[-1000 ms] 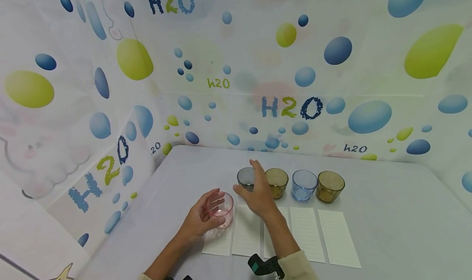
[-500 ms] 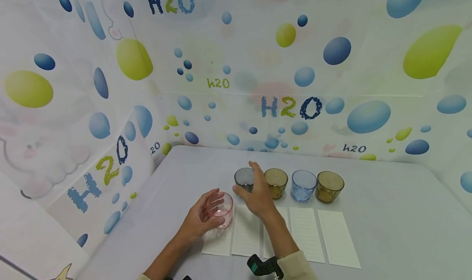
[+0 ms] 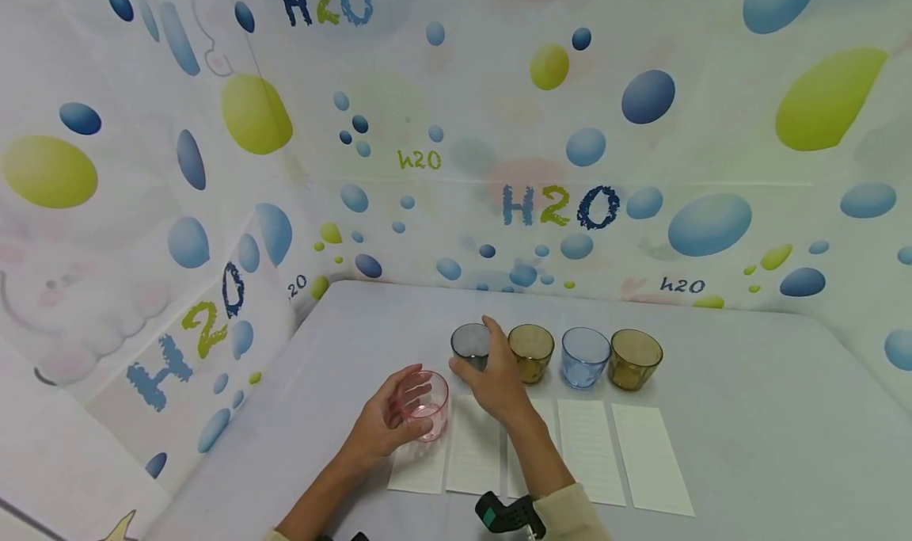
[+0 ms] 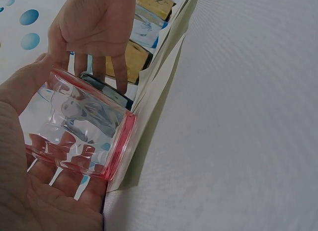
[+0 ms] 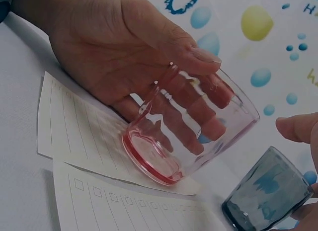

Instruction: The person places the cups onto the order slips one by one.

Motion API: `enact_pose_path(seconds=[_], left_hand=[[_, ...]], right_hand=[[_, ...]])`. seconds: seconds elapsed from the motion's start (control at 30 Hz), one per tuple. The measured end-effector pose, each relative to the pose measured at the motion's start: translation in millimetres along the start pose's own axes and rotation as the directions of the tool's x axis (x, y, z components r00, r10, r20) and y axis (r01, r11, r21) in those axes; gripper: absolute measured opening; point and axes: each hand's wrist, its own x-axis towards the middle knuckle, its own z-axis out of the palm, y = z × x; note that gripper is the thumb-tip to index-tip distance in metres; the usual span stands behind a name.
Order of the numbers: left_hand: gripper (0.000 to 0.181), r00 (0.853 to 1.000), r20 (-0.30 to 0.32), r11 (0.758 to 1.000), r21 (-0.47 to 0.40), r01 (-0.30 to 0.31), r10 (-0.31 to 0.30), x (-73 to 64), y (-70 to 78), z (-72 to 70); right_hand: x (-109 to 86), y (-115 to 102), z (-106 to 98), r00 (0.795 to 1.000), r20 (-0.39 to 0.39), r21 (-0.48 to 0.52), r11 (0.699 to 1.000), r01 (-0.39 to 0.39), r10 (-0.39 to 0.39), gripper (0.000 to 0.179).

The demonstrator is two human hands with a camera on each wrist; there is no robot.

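A clear pink glass [image 3: 426,406] stands on the leftmost paper strip, and my left hand [image 3: 388,418] holds it, fingers behind and thumb at its near side. Up close in the right wrist view, the fingers show through the pink glass [image 5: 184,126]. My right hand [image 3: 495,375] reaches to a smoky grey glass [image 3: 470,343], with fingers along its right side and the thumb at its left front. Those fingers look fairly straight in the left wrist view, beside the grey glass [image 4: 107,89]. In the right wrist view the thumb stands apart above the grey glass [image 5: 266,191].
Right of the grey glass stand an amber glass [image 3: 530,355], a blue glass [image 3: 585,359] and another amber glass [image 3: 636,359] in a row. Several white paper strips [image 3: 591,454] lie side by side in front. A printed backdrop [image 3: 456,113] rises behind the table.
The grey glass has shifted slightly left, away from the neighbouring amber glass, with my right hand beside it. My left hand and the pink glass have stayed put.
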Motion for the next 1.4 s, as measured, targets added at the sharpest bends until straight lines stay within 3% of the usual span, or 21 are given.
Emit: enact_pose_path(seconds=[1.4], left_hand=[[0.079,1.000,0.014,1.000,-0.016,-0.024,0.024,0.0,-2.6,-1.2]], right_hand=[[2.1,21.7,9.0,0.993,-0.025,0.071,0.991,-0.109,0.111,0.094]])
